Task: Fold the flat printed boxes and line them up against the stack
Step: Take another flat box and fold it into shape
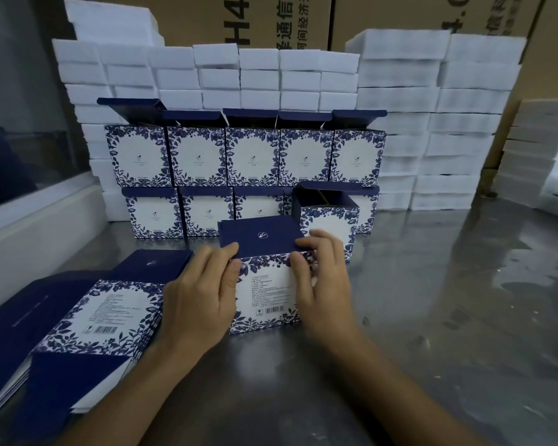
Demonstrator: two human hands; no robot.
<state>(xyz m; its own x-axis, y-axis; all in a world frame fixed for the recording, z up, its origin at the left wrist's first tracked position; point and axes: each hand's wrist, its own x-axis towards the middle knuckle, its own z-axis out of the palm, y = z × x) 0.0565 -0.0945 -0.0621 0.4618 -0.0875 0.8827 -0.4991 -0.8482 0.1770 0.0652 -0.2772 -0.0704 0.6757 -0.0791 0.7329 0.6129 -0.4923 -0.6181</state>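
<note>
Both the left hand (203, 294) and right hand (322, 278) grip the half-folded box (266, 294) by its upper side edges, just before the stacked folded boxes (248, 156), with bare steel table (448, 317) open rightward.

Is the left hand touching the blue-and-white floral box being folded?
Touching: the head view shows the left hand gripping the floral box at its left edge.

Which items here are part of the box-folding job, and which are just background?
Part of the job:
- box being folded, held by left hand and right hand
- flat printed boxes
- folded boxes lined up

Background:
- white foam blocks
- brown cartons
- metal table
</note>
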